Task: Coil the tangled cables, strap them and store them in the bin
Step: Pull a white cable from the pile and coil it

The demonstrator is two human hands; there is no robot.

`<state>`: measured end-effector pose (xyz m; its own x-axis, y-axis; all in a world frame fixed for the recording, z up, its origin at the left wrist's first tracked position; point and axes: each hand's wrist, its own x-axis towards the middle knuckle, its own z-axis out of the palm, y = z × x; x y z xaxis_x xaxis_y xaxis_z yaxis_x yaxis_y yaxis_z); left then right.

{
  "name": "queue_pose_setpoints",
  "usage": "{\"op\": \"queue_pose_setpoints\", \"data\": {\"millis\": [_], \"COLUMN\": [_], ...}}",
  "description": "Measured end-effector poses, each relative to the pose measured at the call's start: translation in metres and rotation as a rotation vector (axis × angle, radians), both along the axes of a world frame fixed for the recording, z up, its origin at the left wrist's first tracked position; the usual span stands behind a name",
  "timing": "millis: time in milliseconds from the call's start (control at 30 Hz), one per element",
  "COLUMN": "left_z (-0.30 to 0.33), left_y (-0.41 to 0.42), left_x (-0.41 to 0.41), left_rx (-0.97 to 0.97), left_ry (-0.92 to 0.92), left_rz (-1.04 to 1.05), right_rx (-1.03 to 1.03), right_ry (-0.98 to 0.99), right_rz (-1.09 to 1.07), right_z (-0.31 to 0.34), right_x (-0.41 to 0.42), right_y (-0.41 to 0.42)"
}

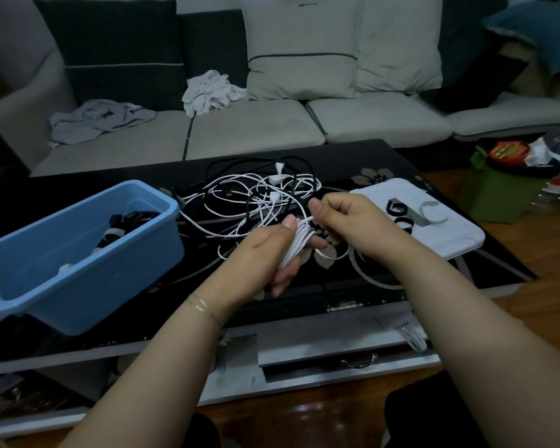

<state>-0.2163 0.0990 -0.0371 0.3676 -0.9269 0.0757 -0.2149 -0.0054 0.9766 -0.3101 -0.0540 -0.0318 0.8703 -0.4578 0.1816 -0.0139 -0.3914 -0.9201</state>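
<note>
Centre frame, nearest me: my left hand (274, 250) grips a white cable coil (296, 245), fingers curled round the loops. My right hand (343, 218), just right of it, pinches the white strand leading onto the coil between thumb and forefinger. Behind both, mid-frame, the tangled cables (256, 195), white and black, lie on the black table (434, 273). Left: blue bin (78, 279), bundled cables inside. Right: white tray (459, 240) with straps (401, 215). Top: sofa (256, 130).

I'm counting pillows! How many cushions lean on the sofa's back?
3 clearly: a dark grey cushion at left, a light grey piped cushion in the middle, another light cushion beside it. More may hide.
</note>
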Motion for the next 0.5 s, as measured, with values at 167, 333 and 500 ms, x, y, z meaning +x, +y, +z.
{"op": "queue_pose_setpoints", "data": {"millis": [167,333,500], "left_z": [0.000,0.003,0.007], "left_y": [-0.002,-0.001,0.000], "left_x": [-0.001,0.003,0.012], "left_rx": [-0.136,-0.294,-0.401], "left_ry": [0.101,0.274,0.497], "left_rz": [0.011,0.051,0.128], "right_rx": [0.112,0.040,-0.224], "right_ry": [-0.028,0.075,0.158], "right_rz": [0.034,0.041,0.086], "right_z": [-0.011,-0.019,-0.026], "right_x": [0.013,0.023,0.027], "right_y": [0.011,0.025,0.042]}}
